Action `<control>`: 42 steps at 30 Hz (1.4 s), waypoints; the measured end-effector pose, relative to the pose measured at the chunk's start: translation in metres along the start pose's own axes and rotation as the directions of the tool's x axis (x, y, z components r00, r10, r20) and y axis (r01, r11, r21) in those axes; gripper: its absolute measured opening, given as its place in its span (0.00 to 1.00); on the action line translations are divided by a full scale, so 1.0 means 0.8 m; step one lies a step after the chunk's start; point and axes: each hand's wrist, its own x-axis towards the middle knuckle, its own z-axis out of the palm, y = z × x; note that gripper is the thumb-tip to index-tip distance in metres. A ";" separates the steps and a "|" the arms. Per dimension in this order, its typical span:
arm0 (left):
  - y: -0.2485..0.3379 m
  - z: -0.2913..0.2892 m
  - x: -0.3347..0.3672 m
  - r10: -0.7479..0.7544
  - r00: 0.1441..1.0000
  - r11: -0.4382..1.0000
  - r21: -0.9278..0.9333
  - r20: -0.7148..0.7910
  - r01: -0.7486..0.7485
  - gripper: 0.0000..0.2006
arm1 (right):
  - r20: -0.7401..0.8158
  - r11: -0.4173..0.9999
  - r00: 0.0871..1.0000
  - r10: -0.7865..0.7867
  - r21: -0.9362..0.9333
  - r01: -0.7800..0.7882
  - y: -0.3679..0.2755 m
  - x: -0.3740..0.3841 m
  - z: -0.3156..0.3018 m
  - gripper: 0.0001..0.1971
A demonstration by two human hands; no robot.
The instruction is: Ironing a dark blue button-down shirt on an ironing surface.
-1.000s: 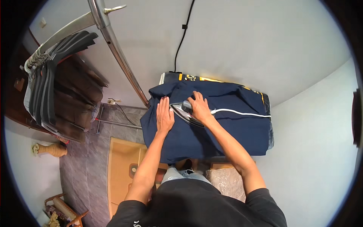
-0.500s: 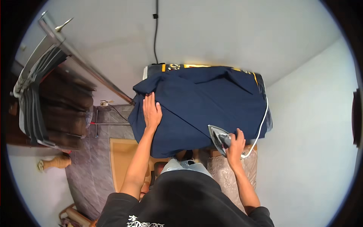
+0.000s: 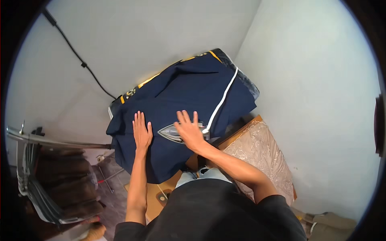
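A dark navy cloth garment is spread over a padded board. My left hand lies flat on its left part, fingers straight and close together. Right of it a clothes iron rests on the cloth, its tip toward the left hand. My right hand is over the iron's handle, with its fingers spread and reaching past the iron's far edge. The palm hides most of the handle. A white cord runs from the iron's rear across the garment to the far right edge.
Pale walls meet behind the board. A lace-covered wooden piece of furniture stands close at the right. At the left, dark clothes hang below a metal rail. A black cable runs along the wall.
The view has turned to the right. My right hand and the iron have moved left, farther onto the garment, and the right fingers have spread. My left hand stays flat on the cloth.
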 end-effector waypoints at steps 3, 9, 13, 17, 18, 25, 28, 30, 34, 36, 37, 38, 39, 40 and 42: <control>-0.005 0.008 -0.004 0.005 0.998 0.997 0.074 0.061 -0.010 0.30 | -0.151 0.989 0.988 0.034 -0.135 -0.054 0.005 0.025 0.012 0.22; -0.005 0.007 -0.004 0.008 0.998 0.996 0.091 0.065 -0.014 0.30 | -0.121 0.903 0.929 0.350 -0.220 -0.369 0.111 0.010 0.004 0.27; -0.001 0.005 -0.004 -0.012 0.999 0.997 0.078 0.034 0.010 0.30 | -0.104 0.859 0.863 0.494 -0.098 -0.503 0.165 -0.022 -0.015 0.26; 0.002 0.005 -0.004 -0.026 0.999 0.996 0.082 0.024 0.024 0.30 | -0.030 0.882 0.882 0.471 0.032 -0.470 0.171 -0.018 -0.012 0.28; 0.002 0.005 -0.005 -0.035 0.999 0.997 0.072 0.030 0.033 0.30 | -0.018 0.898 0.899 0.438 0.066 -0.436 0.167 -0.011 -0.010 0.28; 0.000 0.009 -0.006 -0.024 0.999 0.999 0.022 0.036 0.023 0.30 | 0.023 0.980 0.987 0.160 0.120 -0.161 0.061 0.077 0.047 0.31; -0.005 0.007 -0.008 -0.042 0.998 0.999 0.009 0.042 0.042 0.30 | 0.000 0.990 0.990 0.140 -0.007 -0.140 0.026 0.082 0.047 0.32; -0.006 0.006 -0.008 -0.044 0.998 0.999 0.027 0.042 0.043 0.30 | -0.011 0.981 0.983 0.185 -0.059 -0.186 0.032 0.069 0.037 0.32; -0.001 0.005 -0.005 -0.040 0.998 0.999 0.016 0.041 0.040 0.30 | 0.048 0.924 0.928 0.368 -0.130 -0.360 0.088 0.020 0.016 0.31; -0.003 0.004 -0.006 -0.051 0.998 0.999 0.017 0.045 0.050 0.30 | -0.045 0.899 0.907 0.419 -0.117 -0.422 0.110 -0.012 0.001 0.31; -0.003 0.004 -0.006 -0.056 0.997 0.998 0.020 0.045 0.055 0.30 | -0.048 0.887 0.893 0.447 -0.100 -0.450 0.123 -0.027 -0.007 0.30; -0.002 0.004 -0.006 -0.060 0.997 0.998 0.019 0.049 0.059 0.30 | -0.051 0.874 0.878 0.476 -0.084 -0.479 0.136 -0.042 -0.015 0.30; -0.003 0.003 -0.006 -0.057 0.998 0.998 0.024 0.040 0.056 0.30 | -0.078 0.861 0.867 0.492 -0.107 -0.498 0.148 -0.053 -0.019 0.28; -0.003 0.002 -0.006 -0.057 0.998 0.998 0.030 0.030 0.056 0.30 | -0.106 0.848 0.857 0.504 -0.128 -0.515 0.161 -0.063 -0.020 0.27; -0.002 0.004 -0.006 -0.055 0.998 0.998 0.017 0.019 0.054 0.30 | -0.127 0.820 0.825 0.551 -0.103 -0.563 0.194 -0.081 -0.015 0.24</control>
